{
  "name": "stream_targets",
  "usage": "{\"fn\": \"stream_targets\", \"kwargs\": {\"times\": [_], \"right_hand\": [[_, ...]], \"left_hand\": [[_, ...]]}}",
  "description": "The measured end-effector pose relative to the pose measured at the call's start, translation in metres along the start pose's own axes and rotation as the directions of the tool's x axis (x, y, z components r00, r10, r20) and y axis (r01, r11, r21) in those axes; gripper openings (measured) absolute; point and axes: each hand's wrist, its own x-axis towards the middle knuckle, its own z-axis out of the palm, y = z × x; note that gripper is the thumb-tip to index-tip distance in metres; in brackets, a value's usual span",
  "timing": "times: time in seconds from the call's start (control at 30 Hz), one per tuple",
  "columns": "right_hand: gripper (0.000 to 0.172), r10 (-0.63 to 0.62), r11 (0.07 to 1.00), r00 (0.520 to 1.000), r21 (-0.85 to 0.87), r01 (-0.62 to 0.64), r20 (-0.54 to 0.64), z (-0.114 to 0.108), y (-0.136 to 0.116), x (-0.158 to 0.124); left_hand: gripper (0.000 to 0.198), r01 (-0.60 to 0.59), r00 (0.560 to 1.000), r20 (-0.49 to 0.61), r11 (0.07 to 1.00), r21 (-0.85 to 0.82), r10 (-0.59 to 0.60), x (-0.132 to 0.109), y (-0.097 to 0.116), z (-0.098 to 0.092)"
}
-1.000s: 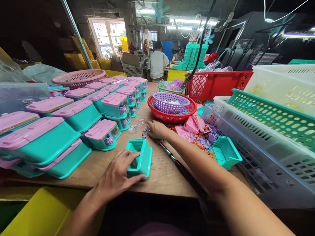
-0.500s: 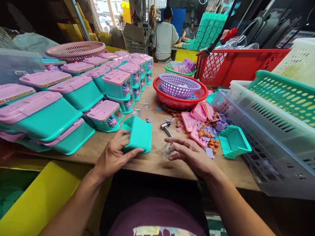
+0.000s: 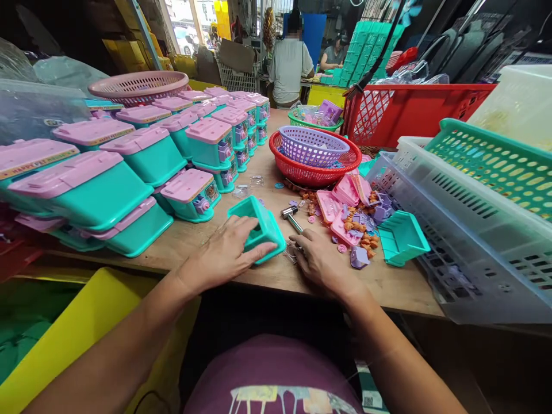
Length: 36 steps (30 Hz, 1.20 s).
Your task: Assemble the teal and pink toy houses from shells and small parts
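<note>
The left grip (image 3: 230, 250) clasps a teal box (image 3: 272, 230) near the worktop's (image 3: 263, 278) front edge. The right grip (image 3: 321, 259), narrow, meets a clear plastic piece (image 3: 291, 253); whether it is pinched, I cannot tell.

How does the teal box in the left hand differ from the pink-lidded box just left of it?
The teal box is open and lidless; the pink-lidded box is covered. The teal box is gripped by the left hand; the pink-lidded box stands on the table, untouched. The pink-lidded box has a purple piece on its front; none shows on the visible sides of the teal box. Both have teal bodies.
</note>
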Motion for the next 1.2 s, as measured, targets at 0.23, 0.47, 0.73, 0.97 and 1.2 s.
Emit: {"fn": "stream_targets", "kwargs": {"times": [0.23,0.47,0.73,0.97,1.2], "right_hand": [[0.045,-0.145,0.989,0.976,0.006,0.146,0.161,-0.018,0.016,0.001],[0.041,-0.122,0.990,0.971,-0.050,0.135,0.205,-0.027,0.030,0.006],[0.034,0.037,0.997,0.976,-0.068,-0.023,0.213,-0.025,0.018,0.011],[0.013,0.274,0.960,0.961,0.057,-0.275,0.027,-0.026,0.015,-0.009],[0.035,0.325,0.663,0.945,0.702,-0.261,0.044,-0.014,0.010,-0.019]], "left_hand": [[0.059,-0.405,0.890,0.334,0.874,0.267,0.310,0.009,-0.010,-0.027],[0.013,-0.453,0.878,0.362,0.787,0.420,0.312,0.032,-0.012,-0.026],[0.017,-0.262,0.957,0.246,0.821,0.508,0.153,0.036,0.001,-0.022],[0.039,0.019,0.994,0.089,0.918,0.396,-0.059,0.038,0.008,-0.013],[0.046,0.063,0.973,0.193,0.949,0.309,-0.127,0.047,0.006,-0.002]]}}
